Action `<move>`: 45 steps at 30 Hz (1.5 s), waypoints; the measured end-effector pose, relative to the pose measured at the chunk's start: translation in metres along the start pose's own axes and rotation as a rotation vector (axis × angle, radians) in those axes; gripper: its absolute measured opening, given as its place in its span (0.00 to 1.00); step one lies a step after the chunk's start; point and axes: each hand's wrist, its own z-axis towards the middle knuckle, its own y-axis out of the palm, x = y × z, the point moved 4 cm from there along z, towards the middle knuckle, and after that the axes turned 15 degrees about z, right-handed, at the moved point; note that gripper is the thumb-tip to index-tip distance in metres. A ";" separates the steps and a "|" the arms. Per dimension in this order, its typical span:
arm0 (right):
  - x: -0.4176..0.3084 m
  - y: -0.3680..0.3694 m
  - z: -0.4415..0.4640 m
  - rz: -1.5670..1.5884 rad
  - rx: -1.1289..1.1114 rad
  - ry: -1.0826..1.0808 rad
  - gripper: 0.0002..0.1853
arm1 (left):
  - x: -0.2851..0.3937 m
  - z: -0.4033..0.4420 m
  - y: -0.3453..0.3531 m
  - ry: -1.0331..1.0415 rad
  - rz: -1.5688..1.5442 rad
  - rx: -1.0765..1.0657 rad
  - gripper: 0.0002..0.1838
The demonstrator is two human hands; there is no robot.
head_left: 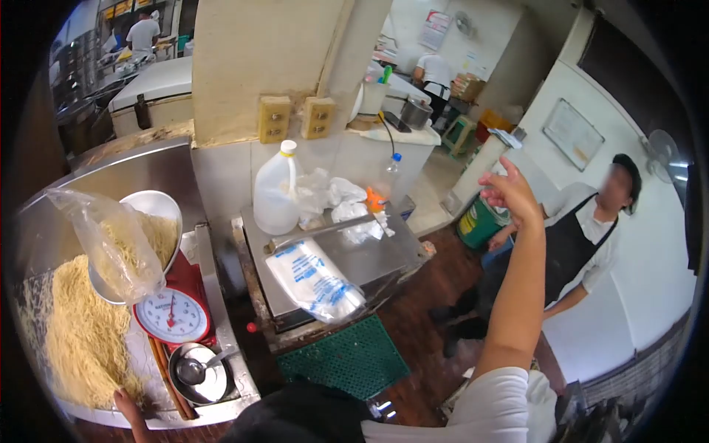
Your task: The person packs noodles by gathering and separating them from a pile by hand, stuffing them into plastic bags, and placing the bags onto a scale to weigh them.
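My right hand (512, 193) is raised at the right with the arm stretched out. Its fingers are apart, some partly bent, and nothing is in them. Low at the left, my left hand (129, 407) is at the tray's front edge by a heap of thin yellow noodles (85, 332); most of its fingers are hidden. Behind the heap, a clear plastic bag (122, 244) with noodles lies in the white bowl (159, 203) of a red dial scale (171, 317). A ladle (193, 369) rests in a metal bowl (177, 387) holding something white.
A steel table (273, 236) carries a plastic jug (275, 196), a packet of plastic bags (314, 277) and crumpled bags (347, 196). A green mat (343, 358) lies on the floor. A person in a dark apron (572, 255) stands at the right, near a green bucket (480, 221).
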 end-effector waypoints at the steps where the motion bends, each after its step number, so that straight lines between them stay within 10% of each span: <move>1: 0.000 -0.001 0.000 0.005 0.003 -0.002 0.48 | 0.000 0.001 0.000 0.024 0.043 0.003 0.19; 10: -0.016 0.005 -0.007 -0.015 -0.028 -0.030 0.49 | 0.004 -0.013 -0.011 0.119 0.114 0.326 0.21; 23: -0.028 0.007 -0.014 -0.083 -0.002 -0.032 0.49 | 0.071 -0.040 -0.039 0.187 -0.122 0.045 0.25; 29: -0.023 0.004 -0.013 -0.073 -0.004 -0.030 0.49 | 0.098 -0.049 -0.050 0.330 0.364 0.381 0.32; 45: -0.020 0.009 -0.013 -0.052 -0.016 -0.037 0.48 | 0.136 -0.051 -0.064 0.121 0.168 0.060 0.28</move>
